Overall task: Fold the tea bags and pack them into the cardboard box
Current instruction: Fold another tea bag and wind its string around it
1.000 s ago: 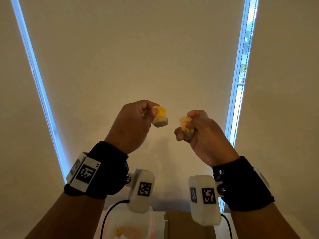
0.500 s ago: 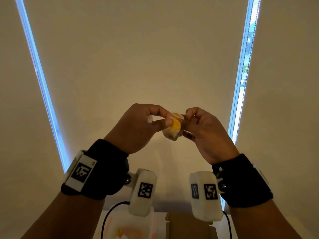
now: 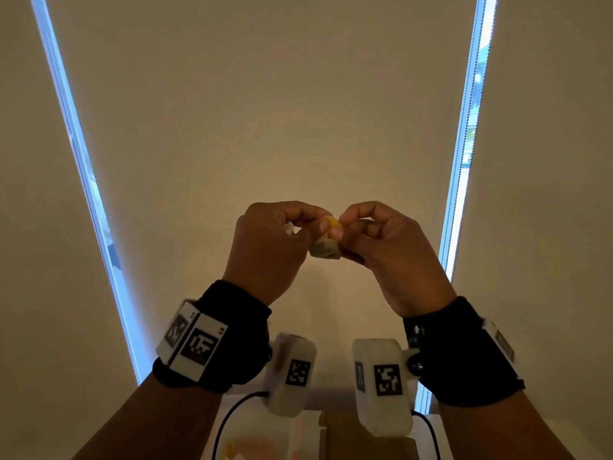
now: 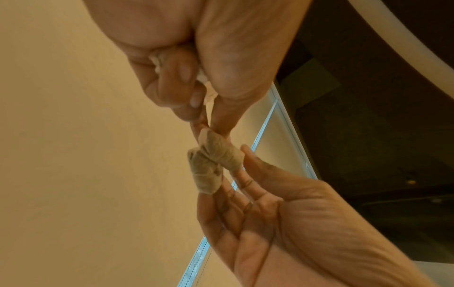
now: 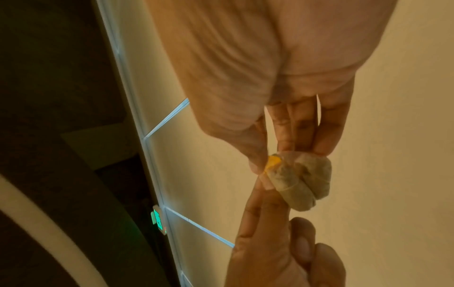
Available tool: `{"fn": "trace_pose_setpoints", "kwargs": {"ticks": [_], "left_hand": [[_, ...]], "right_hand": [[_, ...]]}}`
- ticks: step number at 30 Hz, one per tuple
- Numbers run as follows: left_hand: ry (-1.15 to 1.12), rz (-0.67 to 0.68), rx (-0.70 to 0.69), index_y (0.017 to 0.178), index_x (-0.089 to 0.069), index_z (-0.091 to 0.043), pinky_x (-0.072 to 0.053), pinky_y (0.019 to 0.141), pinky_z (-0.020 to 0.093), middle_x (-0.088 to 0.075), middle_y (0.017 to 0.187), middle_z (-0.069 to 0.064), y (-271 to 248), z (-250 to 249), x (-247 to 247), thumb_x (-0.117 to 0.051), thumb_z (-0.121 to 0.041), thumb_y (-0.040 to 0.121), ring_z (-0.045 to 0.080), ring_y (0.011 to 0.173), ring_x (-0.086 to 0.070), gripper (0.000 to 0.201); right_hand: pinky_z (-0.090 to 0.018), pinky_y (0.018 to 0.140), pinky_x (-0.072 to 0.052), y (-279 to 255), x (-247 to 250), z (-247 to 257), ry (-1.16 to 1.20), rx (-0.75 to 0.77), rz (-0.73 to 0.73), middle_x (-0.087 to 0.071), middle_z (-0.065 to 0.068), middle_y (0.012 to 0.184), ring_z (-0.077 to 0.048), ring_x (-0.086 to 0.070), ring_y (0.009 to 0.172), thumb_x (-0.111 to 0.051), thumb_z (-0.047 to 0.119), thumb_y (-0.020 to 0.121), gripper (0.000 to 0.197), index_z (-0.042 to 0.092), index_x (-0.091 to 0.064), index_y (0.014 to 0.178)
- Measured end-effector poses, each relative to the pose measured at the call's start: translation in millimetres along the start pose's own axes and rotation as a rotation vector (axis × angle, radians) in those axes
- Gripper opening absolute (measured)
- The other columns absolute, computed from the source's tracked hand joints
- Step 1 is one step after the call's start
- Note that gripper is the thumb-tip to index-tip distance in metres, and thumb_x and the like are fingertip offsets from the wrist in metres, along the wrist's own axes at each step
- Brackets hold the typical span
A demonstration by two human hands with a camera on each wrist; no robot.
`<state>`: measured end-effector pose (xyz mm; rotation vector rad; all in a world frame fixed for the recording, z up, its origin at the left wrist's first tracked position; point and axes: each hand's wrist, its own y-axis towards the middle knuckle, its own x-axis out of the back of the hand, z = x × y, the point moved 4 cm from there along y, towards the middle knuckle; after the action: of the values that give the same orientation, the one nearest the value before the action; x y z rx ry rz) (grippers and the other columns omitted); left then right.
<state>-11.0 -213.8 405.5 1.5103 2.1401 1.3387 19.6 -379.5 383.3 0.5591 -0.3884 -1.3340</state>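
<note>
Compared with a second ago, when our hands were apart and each held its own folded tea bag, they have now met in front of the beige blind [image 3: 265, 111]. Half a second ago they were already touching; since then they have only drawn slightly tighter together.

Our left hand [image 3: 265, 250] pinches the tea bags [image 3: 326, 250] between thumb and forefinger, and its other fingers curl over a scrap of white paper [image 4: 157, 58] in the palm. Our right hand [image 3: 394, 254] pinches the same bundle from the other side, near the yellow tag [image 3: 333, 223]. Both grips are closed on the bundle. The left wrist view shows two folded bags [image 4: 216, 161] pressed side by side, held up in the air, well above the surface.

Much is hard to read. The cardboard box [image 3: 368, 443] is cut off at the bottom edge and partly hidden behind the right wrist camera [image 3: 381, 383]. A white container [image 3: 262, 439] beside it is blurred, its contents unclear. We cannot tell whether string binds the bags.

Bright window strips [image 3: 464, 161] flank the blind on either side. The air around both hands is open, with the box below them.
</note>
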Motion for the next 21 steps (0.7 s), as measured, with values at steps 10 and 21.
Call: {"fn": "trace_pose_setpoints", "kwargs": {"ticks": [10, 21], "left_hand": [[-0.083, 0.175, 0.156, 0.107, -0.069, -0.025, -0.037, 0.05, 0.009, -0.078, 0.081, -0.01, -11, -5, -10, -0.076, -0.047, 0.083, -0.002, 0.05, -0.057, 0.033], [-0.131, 0.209, 0.228, 0.102, -0.073, -0.021, -0.04, 0.049, 0.017, -0.077, 0.075, -0.002, -15, 10, -11, -0.083, -0.028, 0.083, 0.002, 0.044, -0.053, 0.023]], "right_hand": [[-0.028, 0.085, -0.058, 1, 3, -2, 0.026, 0.002, -0.069, -0.079, 0.002, 0.1, -0.018, -0.074, 0.098, -0.069, 0.0, 0.089, 0.023, 0.02, -0.079, 0.095], [-0.027, 0.071, -0.058, -4, -7, -13, 0.125, -0.134, -0.114, -0.076, -0.005, 0.097, -0.025, -0.074, 0.085, -0.07, 0.002, 0.089, 0.018, 0.018, -0.073, 0.096]]}}
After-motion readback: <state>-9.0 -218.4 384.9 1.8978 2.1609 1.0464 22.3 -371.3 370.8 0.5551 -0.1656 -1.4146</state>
